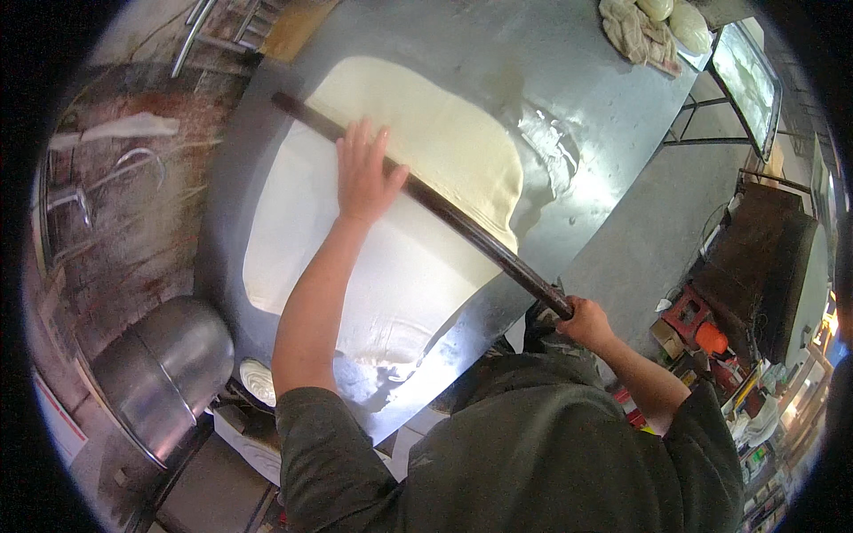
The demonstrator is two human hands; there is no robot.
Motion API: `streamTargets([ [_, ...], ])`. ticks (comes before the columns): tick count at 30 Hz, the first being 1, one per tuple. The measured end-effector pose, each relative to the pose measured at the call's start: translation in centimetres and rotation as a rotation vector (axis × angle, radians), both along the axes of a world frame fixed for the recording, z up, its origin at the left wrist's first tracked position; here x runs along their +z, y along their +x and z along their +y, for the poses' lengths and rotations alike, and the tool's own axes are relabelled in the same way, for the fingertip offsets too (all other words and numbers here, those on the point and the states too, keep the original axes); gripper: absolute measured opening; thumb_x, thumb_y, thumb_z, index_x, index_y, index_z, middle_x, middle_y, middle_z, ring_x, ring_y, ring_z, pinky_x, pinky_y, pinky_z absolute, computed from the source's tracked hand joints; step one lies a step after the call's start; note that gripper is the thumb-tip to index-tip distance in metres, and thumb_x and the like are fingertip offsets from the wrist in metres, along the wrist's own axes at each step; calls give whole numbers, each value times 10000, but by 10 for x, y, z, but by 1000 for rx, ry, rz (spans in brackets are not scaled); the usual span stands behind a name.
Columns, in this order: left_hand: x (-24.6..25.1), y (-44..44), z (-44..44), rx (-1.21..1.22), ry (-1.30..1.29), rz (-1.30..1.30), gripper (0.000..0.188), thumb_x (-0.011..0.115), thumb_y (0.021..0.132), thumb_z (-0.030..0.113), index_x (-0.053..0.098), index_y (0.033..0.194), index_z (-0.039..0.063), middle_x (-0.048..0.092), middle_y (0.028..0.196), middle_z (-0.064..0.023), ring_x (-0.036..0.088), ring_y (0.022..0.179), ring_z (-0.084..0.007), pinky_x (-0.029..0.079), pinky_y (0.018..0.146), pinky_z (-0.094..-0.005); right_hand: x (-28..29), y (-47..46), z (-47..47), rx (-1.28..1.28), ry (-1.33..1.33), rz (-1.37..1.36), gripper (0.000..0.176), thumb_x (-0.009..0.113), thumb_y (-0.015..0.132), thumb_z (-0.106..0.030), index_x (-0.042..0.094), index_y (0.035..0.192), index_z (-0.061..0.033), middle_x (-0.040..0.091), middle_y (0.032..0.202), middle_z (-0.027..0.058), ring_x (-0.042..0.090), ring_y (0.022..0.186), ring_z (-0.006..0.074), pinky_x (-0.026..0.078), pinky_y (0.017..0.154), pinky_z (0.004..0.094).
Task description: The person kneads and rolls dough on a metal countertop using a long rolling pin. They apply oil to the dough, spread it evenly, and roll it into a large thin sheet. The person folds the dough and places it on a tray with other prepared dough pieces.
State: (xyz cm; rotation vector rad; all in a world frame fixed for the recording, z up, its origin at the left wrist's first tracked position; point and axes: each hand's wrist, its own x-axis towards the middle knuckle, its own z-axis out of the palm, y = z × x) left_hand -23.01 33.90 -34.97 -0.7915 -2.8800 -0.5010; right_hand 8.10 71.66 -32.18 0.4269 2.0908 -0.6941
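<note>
A large, thin sheet of pale dough (413, 126) lies spread on a grey metal worktop (593, 40). Across it runs a long dark rolling pin (466, 223), slanting from the upper left to the lower right. My left hand (366, 170) rests on the pin, palm down with the fingers stretched out, not wrapped round it. The near right end of the pin is in my right hand (586, 323), its fingers closed round it. Wet, shiny patches show on the metal beside the dough.
A cloth (636, 36) and round pale bundles (690, 26) sit at the worktop's far right corner. A big metal bowl (163, 373) stands at the lower left, near a coil of dough (258, 381). A red stool (686, 312) is on the right.
</note>
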Motion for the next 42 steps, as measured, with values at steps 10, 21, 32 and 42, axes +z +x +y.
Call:
streamTargets([
  [10, 7, -115, 144, -50, 11, 9, 644, 619, 979, 412, 471, 1532, 118, 428, 1615, -155, 292, 1537, -411, 221, 1246, -567, 9, -77, 97, -47, 76, 68, 367, 769, 778, -297, 722, 1088, -107, 741, 917, 197, 711, 908, 420, 565, 809, 515],
  [21, 25, -142, 166, -39, 25, 72, 595, 662, 970, 335, 509, 1495, 101, 416, 1603, -186, 339, 1495, -430, 253, 1226, -578, 6, -105, 140, -33, 92, 104, 305, 763, 774, -270, 710, 1009, -83, 715, 834, 209, 707, 837, 430, 554, 756, 505],
  [32, 4, -191, 219, -109, -68, 74, 605, 630, 925, 274, 509, 1491, 99, 442, 1583, -167, 375, 1476, -405, 274, 1220, -565, -6, -130, 189, -21, 129, 176, 307, 765, 779, -272, 715, 1034, -109, 716, 823, 202, 705, 828, 435, 560, 747, 514],
  [42, 17, -201, 258, 13, 132, 108, 630, 623, 944, 243, 447, 1512, 34, 360, 1604, -242, 289, 1504, -469, 252, 1216, -602, 3, -153, 213, -20, 195, 261, 233, 744, 777, -231, 697, 961, -96, 711, 803, 201, 701, 789, 436, 558, 720, 526],
])
